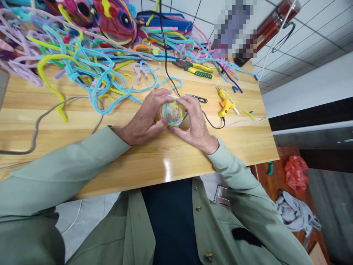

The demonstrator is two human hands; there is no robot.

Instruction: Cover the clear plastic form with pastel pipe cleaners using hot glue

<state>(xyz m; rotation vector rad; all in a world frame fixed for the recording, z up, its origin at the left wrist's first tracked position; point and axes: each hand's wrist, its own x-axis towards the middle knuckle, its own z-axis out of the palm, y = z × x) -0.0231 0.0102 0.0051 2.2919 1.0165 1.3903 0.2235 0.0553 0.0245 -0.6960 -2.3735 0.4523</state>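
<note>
Between my two hands is a small round, see-through object (pixel 174 111) with yellow, blue and pink bands round it; its exact kind I cannot make out. My left hand (pixel 147 119) grips its left side, with the thumb in front and the fingers behind. Curved round its right side, my right hand (pixel 195 123) holds it with thumb and fingertips. Just behind the right hand lies a pair of thread snips (pixel 200 98) with black handles. A yellow glue gun (pixel 226 103) rests farther right, a white glue stick poking from it.
Tangled pipe cleaners (pixel 102 79) in blue, yellow and purple cover the table's back left. Pliers (pixel 195 69) with yellow-green handles lie behind my hands. Colourful fish-like figures (pixel 114 22) stand at the back. A black cord (pixel 165 48) hangs down; a grey cable (pixel 35 132) crosses the left side.
</note>
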